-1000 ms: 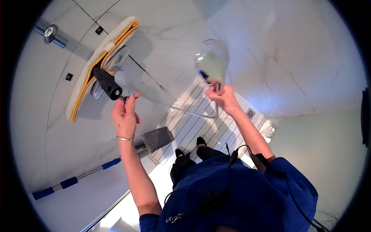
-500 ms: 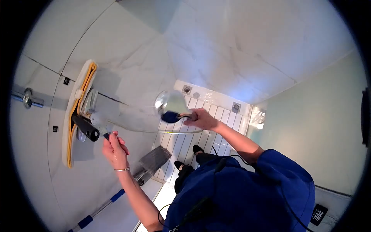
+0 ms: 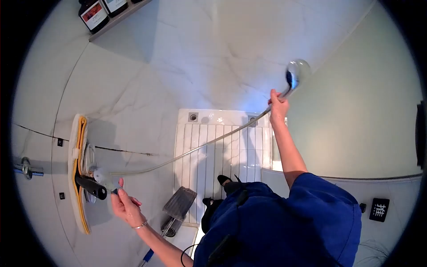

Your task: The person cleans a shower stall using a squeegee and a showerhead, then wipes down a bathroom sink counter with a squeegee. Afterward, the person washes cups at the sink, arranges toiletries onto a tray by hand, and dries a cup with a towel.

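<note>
My right hand [image 3: 279, 108] is closed round the handle of a chrome shower head [image 3: 296, 76], raised near the frosted glass on the right. A pale hose [image 3: 209, 143] runs from it down to the left, towards the tap fittings. My left hand [image 3: 126, 207] is at the left wall, its fingers at a small dark lever [image 3: 115, 192] beside a clear plastic-looking part. Just left of it, a black handle socket [image 3: 94, 188] sticks out from a white mop pad [image 3: 76, 169] with yellow trim, which stands upright by the wall.
A grey flat tool [image 3: 179, 203] with a blue-gripped pole leans at lower centre. White slatted flooring [image 3: 213, 155] lies beyond my feet. Dark bottles [image 3: 94, 17] stand on a shelf at upper left. A chrome fitting [image 3: 27, 168] is at far left, a black sign [image 3: 379, 209] at right.
My right hand has swung the shower head up and to the right, stretching the hose. The view has turned rightwards, bringing the shelf bottles in. My left hand stays by the fittings.
</note>
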Demonstrator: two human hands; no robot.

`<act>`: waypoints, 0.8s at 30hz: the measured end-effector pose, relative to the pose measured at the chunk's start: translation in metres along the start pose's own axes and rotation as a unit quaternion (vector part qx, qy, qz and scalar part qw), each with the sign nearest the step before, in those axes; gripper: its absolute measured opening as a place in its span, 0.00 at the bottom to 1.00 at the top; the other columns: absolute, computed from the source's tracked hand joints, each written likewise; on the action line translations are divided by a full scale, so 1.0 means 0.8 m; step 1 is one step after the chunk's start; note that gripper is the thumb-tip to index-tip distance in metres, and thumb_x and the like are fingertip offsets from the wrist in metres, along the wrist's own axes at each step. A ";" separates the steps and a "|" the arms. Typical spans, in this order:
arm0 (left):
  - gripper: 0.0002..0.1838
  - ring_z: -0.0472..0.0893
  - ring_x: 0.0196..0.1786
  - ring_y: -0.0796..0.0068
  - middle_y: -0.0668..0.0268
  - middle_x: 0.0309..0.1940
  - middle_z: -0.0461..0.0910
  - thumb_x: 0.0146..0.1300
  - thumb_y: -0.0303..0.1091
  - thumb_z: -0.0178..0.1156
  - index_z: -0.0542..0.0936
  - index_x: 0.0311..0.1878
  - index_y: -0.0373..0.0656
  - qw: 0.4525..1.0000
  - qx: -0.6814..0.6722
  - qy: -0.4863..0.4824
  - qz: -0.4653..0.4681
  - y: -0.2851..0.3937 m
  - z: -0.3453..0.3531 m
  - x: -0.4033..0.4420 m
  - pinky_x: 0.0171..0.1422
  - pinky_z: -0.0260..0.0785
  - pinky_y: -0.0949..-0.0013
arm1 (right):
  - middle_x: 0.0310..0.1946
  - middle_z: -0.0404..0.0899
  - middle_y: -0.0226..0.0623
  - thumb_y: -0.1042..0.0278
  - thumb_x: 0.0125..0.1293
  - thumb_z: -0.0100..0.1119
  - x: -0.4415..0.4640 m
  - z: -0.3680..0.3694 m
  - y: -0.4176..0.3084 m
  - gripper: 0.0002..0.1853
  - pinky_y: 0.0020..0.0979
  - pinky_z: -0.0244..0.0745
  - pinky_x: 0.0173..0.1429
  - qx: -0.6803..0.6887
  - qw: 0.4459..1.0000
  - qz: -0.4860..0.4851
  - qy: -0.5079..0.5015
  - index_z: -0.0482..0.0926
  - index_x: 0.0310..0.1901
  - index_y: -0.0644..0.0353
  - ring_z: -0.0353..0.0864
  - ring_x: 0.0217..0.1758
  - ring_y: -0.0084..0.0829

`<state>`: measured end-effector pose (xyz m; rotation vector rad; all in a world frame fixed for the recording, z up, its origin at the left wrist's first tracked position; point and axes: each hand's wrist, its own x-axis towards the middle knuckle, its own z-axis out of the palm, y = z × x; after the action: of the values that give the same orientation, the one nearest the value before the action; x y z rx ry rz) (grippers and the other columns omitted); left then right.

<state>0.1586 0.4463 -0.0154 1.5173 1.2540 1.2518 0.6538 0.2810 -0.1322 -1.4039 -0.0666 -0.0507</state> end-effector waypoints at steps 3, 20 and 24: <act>0.12 0.61 0.13 0.91 0.60 0.46 0.81 0.68 0.38 0.50 0.76 0.41 0.38 1.000 -0.004 -0.008 -0.003 -0.011 -0.003 -0.002 0.14 0.54 0.83 | 0.18 0.72 0.29 0.63 0.56 0.68 -0.001 -0.021 0.000 0.13 0.24 0.65 0.25 0.042 0.998 0.015 0.049 0.72 0.26 0.59 0.69 0.19 0.20; 0.11 0.66 0.14 0.87 0.60 0.32 0.82 0.67 0.34 0.51 0.75 0.36 0.35 0.996 -0.081 0.046 -0.001 -0.079 0.026 0.010 0.14 0.59 0.79 | 0.19 0.71 0.24 0.63 0.50 0.73 -0.227 0.062 -0.046 0.16 0.23 0.65 0.28 -0.192 0.838 0.052 -0.508 0.73 0.24 0.62 0.64 0.25 0.14; 0.13 0.67 0.13 0.84 0.63 0.28 0.82 0.67 0.37 0.52 0.76 0.33 0.35 0.999 -0.022 0.035 0.021 -0.067 0.039 0.014 0.15 0.62 0.75 | 0.16 0.66 0.24 0.62 0.50 0.73 -0.277 0.080 -0.085 0.16 0.24 0.63 0.28 -0.192 0.699 -0.006 -0.689 0.74 0.29 0.61 0.62 0.23 0.16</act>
<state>0.1781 0.4684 -0.0711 1.4874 1.2374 1.3603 0.4264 0.3322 -0.0722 -1.5595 -1.3900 1.0637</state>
